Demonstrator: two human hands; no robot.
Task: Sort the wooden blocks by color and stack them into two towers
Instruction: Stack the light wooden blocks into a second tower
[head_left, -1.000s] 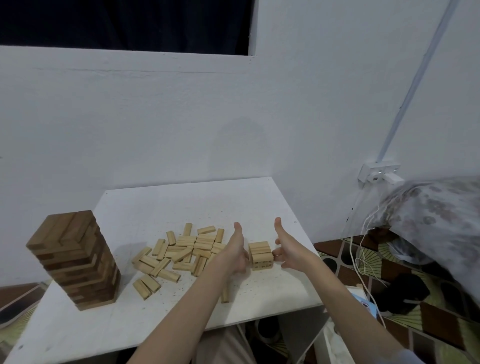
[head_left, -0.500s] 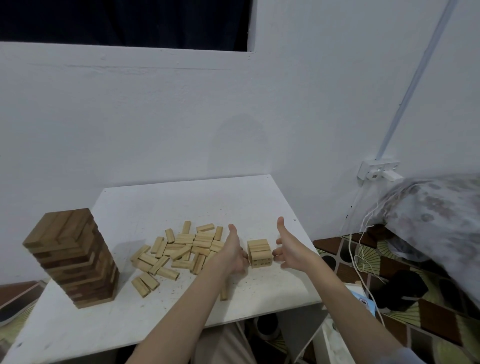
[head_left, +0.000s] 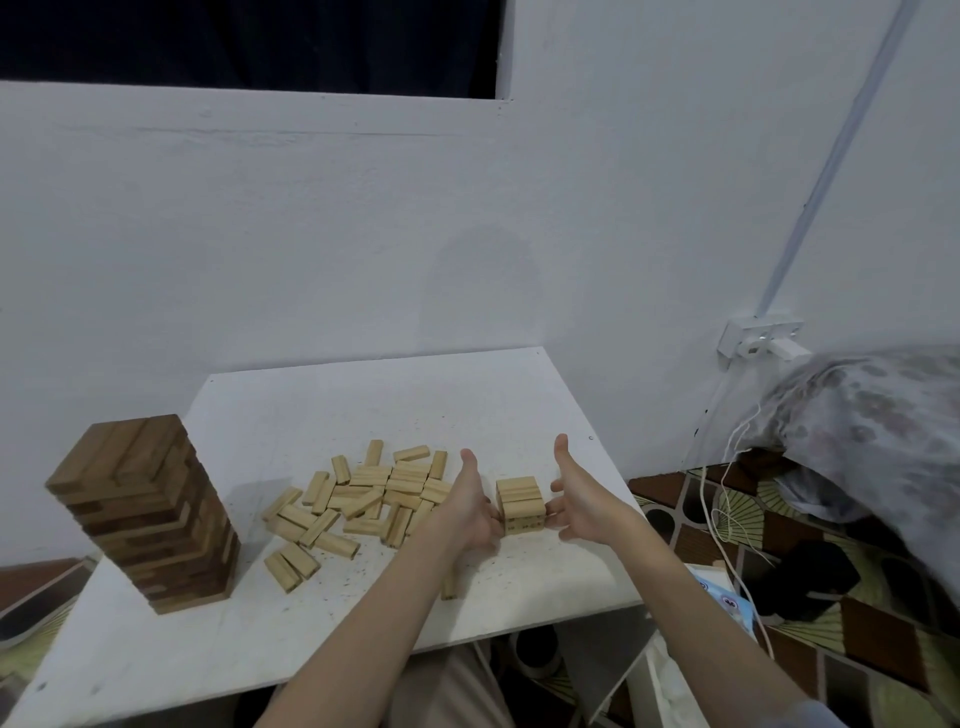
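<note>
A white table (head_left: 363, 395) stands against a white wall, and everything below is placed by the small stack of light blocks (head_left: 520, 505) near the table's right front part. That stack is low, a few layers of pale wood, squared up and standing upright on the table top.

The left hand (head_left: 467, 512) is just to the left of the small stack, thumb raised, with its flat fingers pressing against the stack's left face. The right hand (head_left: 579, 506) is just to the right of it, thumb up too, fingers straight and touching the right face. Neither hand curls round a block; both are flat and relaxed, bracing the stack between them. How many fingers of the left hand actually touch the wood is hard to tell, since the hand itself hides them.

Left of the small stack, beyond the left hand, lies a loose heap of light blocks (head_left: 363, 499), scattered flat on the table at many angles, some touching or overlapping. One single light block (head_left: 449, 586) lies in front of the stack, partly under the left forearm.

Far to the left of the stack, near the table's left edge, stands a tall tower of dark blocks (head_left: 145, 519), upright, with layers crossing one another.

To the right of the stack, off the table, a white cable (head_left: 727, 525) hangs from a wall socket (head_left: 761, 340), and a patterned cloth bundle (head_left: 878, 431) lies beyond it.
</note>
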